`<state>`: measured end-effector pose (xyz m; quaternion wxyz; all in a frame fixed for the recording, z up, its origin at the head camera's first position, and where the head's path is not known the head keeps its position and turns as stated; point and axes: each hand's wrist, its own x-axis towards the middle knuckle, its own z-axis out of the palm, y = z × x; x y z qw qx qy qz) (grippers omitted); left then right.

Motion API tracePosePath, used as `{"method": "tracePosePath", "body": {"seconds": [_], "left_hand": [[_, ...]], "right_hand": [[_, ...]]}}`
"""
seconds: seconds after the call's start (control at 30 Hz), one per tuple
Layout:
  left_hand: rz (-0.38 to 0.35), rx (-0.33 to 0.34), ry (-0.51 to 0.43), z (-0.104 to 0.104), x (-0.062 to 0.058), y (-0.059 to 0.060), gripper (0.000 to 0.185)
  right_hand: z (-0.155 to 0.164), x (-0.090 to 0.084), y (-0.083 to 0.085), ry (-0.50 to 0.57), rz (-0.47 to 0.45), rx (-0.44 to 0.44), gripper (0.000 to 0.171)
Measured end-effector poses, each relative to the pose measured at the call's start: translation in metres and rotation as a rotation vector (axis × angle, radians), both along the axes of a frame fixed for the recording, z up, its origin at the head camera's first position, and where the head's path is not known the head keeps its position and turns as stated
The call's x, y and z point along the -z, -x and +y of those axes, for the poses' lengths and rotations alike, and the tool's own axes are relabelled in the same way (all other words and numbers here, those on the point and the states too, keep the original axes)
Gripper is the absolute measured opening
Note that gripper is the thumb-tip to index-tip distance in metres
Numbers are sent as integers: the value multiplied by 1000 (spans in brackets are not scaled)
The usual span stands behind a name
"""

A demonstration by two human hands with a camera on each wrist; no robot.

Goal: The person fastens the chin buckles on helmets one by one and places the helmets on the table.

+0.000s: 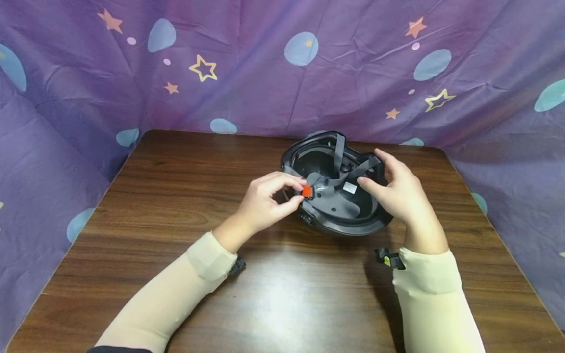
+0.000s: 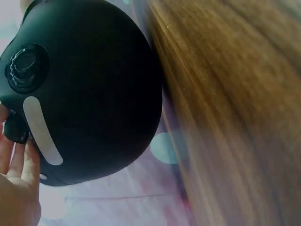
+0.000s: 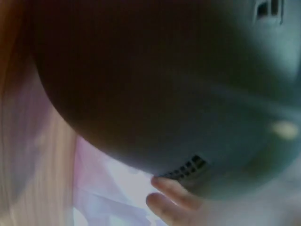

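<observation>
A black helmet (image 1: 348,226) lies upside down on the wooden table, its lined inside facing up. Grey straps (image 1: 339,152) cross its opening. Between thumb and fingers, my left hand (image 1: 269,198) pinches a red-and-black buckle (image 1: 306,191) at the helmet's left rim. My right hand (image 1: 401,191) grips the right rim, thumb on the inner side and fingers outside. The left wrist view shows the smooth black shell (image 2: 103,94) with a round knob (image 2: 26,66) and a pale strip. Dark and blurred, the shell (image 3: 141,94) fills most of the right wrist view, with fingertips near a vent grille (image 3: 188,167).
The brown wooden table (image 1: 176,162) extends around the helmet. A purple curtain (image 1: 247,63) with stars and blue ovals hangs behind it and along both sides. Dark straps with small devices (image 1: 388,259) sit at the wrists, over pale sleeves.
</observation>
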<state>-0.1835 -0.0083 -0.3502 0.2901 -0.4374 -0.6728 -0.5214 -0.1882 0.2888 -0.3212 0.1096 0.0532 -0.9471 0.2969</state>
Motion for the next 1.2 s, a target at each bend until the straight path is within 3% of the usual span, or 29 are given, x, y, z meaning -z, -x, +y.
{"method": "tracePosePath", "body": {"seconds": [0.13, 0.3, 0.37, 0.43, 0.6, 0.73, 0.97, 1.2], "left_hand": [[6, -20, 13, -1, 0, 1, 21], [-12, -50, -23, -4, 1, 3, 25], [-41, -54, -33, -6, 1, 4, 30], [-119, -47, -12, -9, 1, 4, 41], [-398, 74, 94, -12, 4, 7, 79], [-540, 190, 156, -14, 7, 9, 100], [-640, 370, 133, -22, 14, 16, 114], [-770, 366, 143, -22, 20, 22, 127]], "right_hand": [[-1, 6, 4, -39, 29, -46, 74], [-1, 9, 2, -92, 89, -21, 68], [-1, 10, 1, -102, 100, -13, 65], [0, 11, 1, -103, 121, -29, 64], [0, 14, 4, -130, 178, -163, 76], [-3, 14, 5, -165, 174, -225, 81], [-6, 17, 8, -227, 109, -212, 85], [-5, 20, 10, -223, 122, -220, 84]]}}
